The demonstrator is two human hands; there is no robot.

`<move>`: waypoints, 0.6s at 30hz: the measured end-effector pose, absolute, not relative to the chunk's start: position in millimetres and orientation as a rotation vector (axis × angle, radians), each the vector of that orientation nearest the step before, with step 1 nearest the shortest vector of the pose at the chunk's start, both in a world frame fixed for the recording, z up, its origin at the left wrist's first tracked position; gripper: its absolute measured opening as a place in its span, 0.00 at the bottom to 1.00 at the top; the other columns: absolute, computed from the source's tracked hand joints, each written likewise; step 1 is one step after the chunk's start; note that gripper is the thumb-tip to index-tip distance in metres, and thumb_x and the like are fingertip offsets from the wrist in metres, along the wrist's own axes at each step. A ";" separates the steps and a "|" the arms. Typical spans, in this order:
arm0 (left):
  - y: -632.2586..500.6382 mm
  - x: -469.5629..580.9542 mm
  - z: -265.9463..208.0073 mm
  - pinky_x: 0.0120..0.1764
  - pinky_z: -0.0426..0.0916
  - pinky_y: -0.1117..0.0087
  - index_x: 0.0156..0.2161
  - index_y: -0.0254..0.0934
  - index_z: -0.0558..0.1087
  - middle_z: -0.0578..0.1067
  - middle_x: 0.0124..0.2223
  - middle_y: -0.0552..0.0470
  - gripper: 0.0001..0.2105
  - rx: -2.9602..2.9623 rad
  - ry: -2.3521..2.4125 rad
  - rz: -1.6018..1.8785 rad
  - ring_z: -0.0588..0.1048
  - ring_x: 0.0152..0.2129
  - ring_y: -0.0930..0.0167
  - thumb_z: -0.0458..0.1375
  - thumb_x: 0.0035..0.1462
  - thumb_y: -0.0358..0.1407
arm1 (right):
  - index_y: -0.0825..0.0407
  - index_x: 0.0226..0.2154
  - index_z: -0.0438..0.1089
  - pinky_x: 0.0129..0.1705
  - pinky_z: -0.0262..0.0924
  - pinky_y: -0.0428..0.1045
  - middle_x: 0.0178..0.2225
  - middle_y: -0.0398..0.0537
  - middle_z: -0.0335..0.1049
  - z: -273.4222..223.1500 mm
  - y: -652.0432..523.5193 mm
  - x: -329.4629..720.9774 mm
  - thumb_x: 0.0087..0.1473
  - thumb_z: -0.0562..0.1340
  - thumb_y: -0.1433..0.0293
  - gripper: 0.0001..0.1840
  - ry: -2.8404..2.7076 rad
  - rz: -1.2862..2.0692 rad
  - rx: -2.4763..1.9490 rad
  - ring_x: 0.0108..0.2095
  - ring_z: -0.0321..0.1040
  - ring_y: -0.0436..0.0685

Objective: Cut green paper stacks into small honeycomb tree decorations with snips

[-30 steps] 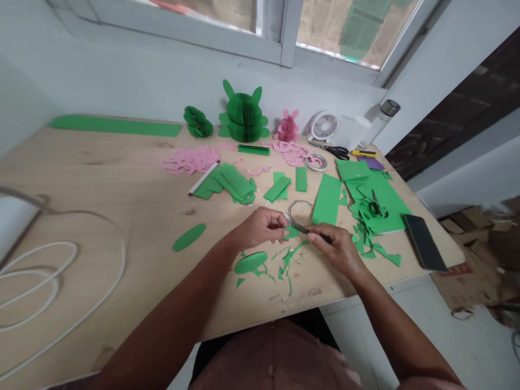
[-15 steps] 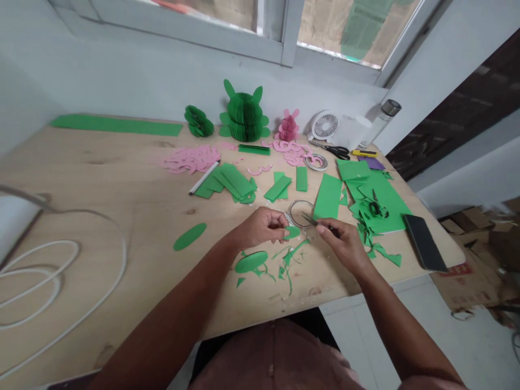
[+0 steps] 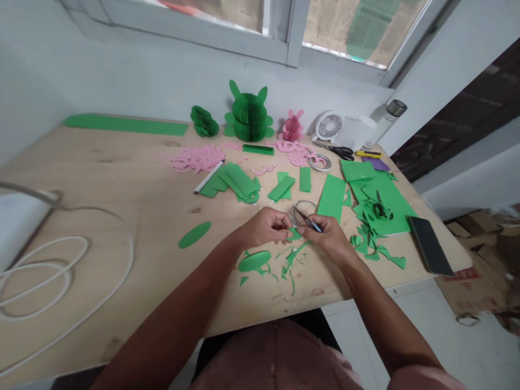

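Showing plain green: paper piece (image 3: 294,234)

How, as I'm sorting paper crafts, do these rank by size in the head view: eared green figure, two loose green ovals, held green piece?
1. Eared green figure
2. Left green oval and right green oval: too alike to rank
3. Held green piece: partly covered, visible part smallest
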State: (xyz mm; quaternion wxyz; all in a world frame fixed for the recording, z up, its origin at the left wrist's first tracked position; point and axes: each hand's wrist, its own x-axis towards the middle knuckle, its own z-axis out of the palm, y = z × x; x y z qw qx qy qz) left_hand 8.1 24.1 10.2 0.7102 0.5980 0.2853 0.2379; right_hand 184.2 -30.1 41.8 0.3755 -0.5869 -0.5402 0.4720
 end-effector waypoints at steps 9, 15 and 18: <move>24.1 11.4 8.4 0.20 0.61 0.78 0.27 0.33 0.72 0.74 0.20 0.53 0.09 1.248 0.689 0.619 0.69 0.17 0.77 0.66 0.43 0.36 | 0.52 0.17 0.63 0.20 0.43 0.44 0.16 0.36 0.51 30.7 -31.3 178.4 0.41 0.65 0.61 0.14 -1.285 1.026 -1.551 0.18 0.47 0.47; 21.2 15.5 11.7 0.20 0.62 0.77 0.27 0.32 0.72 0.75 0.22 0.52 0.12 1.171 0.681 0.703 0.71 0.19 0.76 0.66 0.43 0.39 | 0.52 0.19 0.63 0.18 0.39 0.44 0.16 0.35 0.49 24.3 -30.9 164.2 0.42 0.64 0.60 0.14 -1.029 0.919 -1.476 0.17 0.43 0.46; 20.6 16.9 11.4 0.22 0.63 0.76 0.26 0.32 0.72 0.75 0.22 0.52 0.12 1.123 0.691 0.779 0.71 0.19 0.76 0.66 0.43 0.39 | 0.52 0.20 0.63 0.19 0.39 0.44 0.16 0.35 0.49 19.4 -31.2 154.1 0.42 0.65 0.60 0.14 -0.953 0.887 -1.450 0.18 0.43 0.46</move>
